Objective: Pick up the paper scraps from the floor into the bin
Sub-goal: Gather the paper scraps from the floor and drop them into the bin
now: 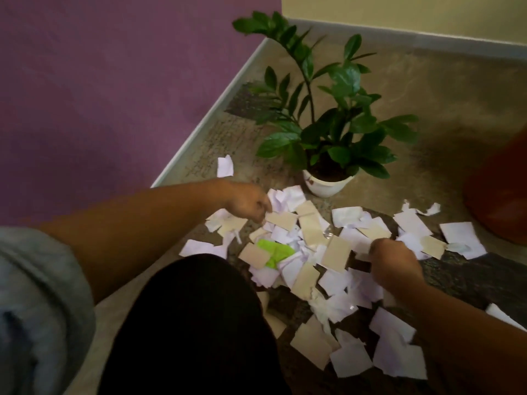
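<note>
Several white, lilac and beige paper scraps point(310, 232) lie scattered on the mottled floor, with one green scrap point(275, 252) among them. My left hand point(249, 203) reaches to the far left of the pile, and its fingertips pinch the edge of a beige scrap point(282, 220). My right hand point(396, 262) rests knuckles-up on the scraps at the right, fingers curled under and hidden. A reddish-brown rounded container point(499, 195), possibly the bin, shows at the right edge.
A potted green plant point(328, 124) in a white pot point(328, 185) stands just behind the pile. A purple wall with a skirting board point(211, 112) runs along the left. My dark-clad knee point(194, 323) fills the lower middle.
</note>
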Demonstrator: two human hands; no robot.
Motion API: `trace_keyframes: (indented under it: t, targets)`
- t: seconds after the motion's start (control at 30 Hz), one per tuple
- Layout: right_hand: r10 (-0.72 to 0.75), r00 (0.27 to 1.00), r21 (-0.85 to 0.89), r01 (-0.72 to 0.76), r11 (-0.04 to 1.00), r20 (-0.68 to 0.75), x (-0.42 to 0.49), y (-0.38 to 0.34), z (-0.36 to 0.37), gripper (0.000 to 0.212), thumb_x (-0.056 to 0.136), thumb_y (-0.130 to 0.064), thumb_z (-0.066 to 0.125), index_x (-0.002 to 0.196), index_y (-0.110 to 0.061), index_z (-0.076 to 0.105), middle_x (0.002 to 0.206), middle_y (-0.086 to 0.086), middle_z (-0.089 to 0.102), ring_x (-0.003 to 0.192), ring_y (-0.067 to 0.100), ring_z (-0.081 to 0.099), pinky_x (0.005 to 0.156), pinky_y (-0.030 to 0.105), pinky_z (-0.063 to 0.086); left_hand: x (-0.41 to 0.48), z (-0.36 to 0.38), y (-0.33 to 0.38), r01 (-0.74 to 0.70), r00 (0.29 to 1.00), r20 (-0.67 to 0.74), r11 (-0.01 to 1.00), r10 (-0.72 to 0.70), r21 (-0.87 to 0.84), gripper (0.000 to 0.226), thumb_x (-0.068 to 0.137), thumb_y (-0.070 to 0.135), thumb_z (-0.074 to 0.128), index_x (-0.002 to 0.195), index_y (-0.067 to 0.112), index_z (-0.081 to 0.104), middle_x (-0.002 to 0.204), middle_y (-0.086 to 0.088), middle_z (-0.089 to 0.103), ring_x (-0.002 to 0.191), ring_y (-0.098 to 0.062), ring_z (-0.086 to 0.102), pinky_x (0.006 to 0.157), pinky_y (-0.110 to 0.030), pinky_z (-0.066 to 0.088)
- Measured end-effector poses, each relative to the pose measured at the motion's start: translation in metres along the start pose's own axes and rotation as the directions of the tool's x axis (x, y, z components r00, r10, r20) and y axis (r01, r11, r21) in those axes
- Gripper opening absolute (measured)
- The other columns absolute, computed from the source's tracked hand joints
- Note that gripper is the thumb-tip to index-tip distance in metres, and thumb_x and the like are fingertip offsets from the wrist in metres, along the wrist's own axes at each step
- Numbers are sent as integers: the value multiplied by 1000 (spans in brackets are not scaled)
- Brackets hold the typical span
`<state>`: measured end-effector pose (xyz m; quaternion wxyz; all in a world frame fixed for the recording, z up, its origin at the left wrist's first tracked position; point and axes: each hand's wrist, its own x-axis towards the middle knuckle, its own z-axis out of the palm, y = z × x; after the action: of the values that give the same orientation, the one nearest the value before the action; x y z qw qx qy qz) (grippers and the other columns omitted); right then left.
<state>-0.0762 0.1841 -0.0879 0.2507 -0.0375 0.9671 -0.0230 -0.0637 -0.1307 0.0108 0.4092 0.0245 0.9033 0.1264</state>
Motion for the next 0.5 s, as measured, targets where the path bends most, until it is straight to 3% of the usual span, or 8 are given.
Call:
trace_keyframes:
  t: [0.1,0.2,0.33,0.5]
  targets:
    - [1,1000,3,-1,1000,9,-1,1,-4,24,84,-12,66,107,-15,66,92,5,65,85,20,64,78,35,58,3,37,-57,129,970,-197,989,-142,-78,46,80,27,75,123,13,64,121,-8,64,108,-25,59,86,-29,47]
    - [1,1000,31,-1,1000,24,0,6,-7,22,87,-9,63,108,-15,68,89,5,65,78,18,63,71,31,57,10,70,-99,235,832,-432,926,-349,-296,79,67,41,84,136,21,51,135,-6,54,120,-26,53,97,-34,44]
    - [32,999,70,-32,997,7,0,11,-4,16,88,-7,63,102,-12,69,74,1,60,65,14,58,52,22,44,24,101,-124,305,795,-428,894,-429,-329,118,51,60,85,149,28,29,157,-5,29,143,-27,27,111,-39,30]
    - [22,1000,36,-22,999,12,0,11,-2,13,90,-13,63,101,-14,69,77,1,63,66,12,59,50,20,40,44,117,-132,299,824,-394,902,-408,-311,120,58,61,82,154,25,19,162,-5,16,148,-28,17,115,-41,24]
